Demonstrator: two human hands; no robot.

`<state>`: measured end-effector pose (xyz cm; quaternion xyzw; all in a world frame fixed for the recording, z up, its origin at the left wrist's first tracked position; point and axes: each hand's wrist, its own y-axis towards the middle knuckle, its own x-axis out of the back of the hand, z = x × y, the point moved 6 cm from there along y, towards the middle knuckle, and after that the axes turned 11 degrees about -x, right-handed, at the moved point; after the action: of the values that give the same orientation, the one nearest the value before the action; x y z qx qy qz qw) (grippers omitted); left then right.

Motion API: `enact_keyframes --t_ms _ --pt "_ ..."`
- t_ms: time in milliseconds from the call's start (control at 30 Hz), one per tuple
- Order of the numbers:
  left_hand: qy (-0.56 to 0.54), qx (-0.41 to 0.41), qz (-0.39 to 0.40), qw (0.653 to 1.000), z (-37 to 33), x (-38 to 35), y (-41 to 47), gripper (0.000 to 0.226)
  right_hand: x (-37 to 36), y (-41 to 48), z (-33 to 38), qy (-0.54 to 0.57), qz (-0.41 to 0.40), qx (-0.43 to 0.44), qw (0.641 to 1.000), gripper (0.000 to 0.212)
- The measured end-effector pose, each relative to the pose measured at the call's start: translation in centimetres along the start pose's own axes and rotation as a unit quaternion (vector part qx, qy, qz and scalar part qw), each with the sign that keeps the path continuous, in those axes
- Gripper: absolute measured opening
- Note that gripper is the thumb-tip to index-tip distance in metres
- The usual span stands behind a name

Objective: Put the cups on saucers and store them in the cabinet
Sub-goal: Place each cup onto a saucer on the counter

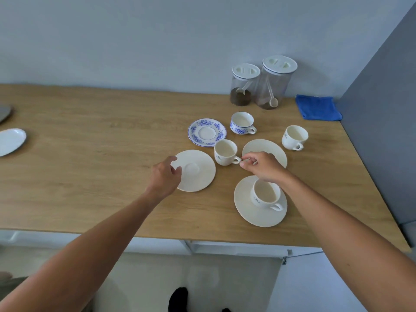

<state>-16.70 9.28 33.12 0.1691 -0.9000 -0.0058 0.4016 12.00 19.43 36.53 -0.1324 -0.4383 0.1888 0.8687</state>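
One cream cup (pixel 265 194) stands on a cream saucer (pixel 245 210) near the counter's front. A second cream cup (pixel 225 152) stands on the bare wood; my right hand (pixel 261 165) reaches its handle with thumb and fingertips at it. My left hand (pixel 165 176) hovers with loosely curled fingers over the left rim of an empty cream saucer (pixel 198 174). Another empty cream saucer (pixel 265 147) lies partly under my right hand. A third cream cup (pixel 294 137) stands to the right. A blue-flowered saucer (pixel 207 132) and its matching cup (pixel 242 122) sit apart at the back.
Two clear jars with white lids (pixel 245 84) (pixel 274 82) stand at the wall, a folded blue cloth (pixel 317 108) beside them. A grey panel (pixel 382 131) bounds the wooden counter (pixel 90 154) on the right. A white oval dish (pixel 11 141) lies at the far left.
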Motion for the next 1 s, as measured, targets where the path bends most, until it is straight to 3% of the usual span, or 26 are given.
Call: enact_keyframes --t_ms 200,300,733,1000 --pt "0.015 0.018 0.014 1.0 2.4 0.5 0.4 0.035 -0.8 1.6 0.7 -0.005 0.013 0.001 1.0 0.023" --pt "0.017 0.022 0.026 0.999 3.0 0.1 0.2 0.035 -0.8 1.8 0.7 0.022 0.01 -0.007 1.0 0.007" --pt "0.012 0.046 0.021 0.999 4.4 -0.2 0.2 0.028 -0.5 2.1 2.1 0.106 -0.005 -0.017 0.994 0.01" --pt "-0.011 0.042 0.009 0.999 4.4 0.0 -0.2 0.027 -4.3 0.8 7.1 0.105 0.073 0.029 0.991 0.007"
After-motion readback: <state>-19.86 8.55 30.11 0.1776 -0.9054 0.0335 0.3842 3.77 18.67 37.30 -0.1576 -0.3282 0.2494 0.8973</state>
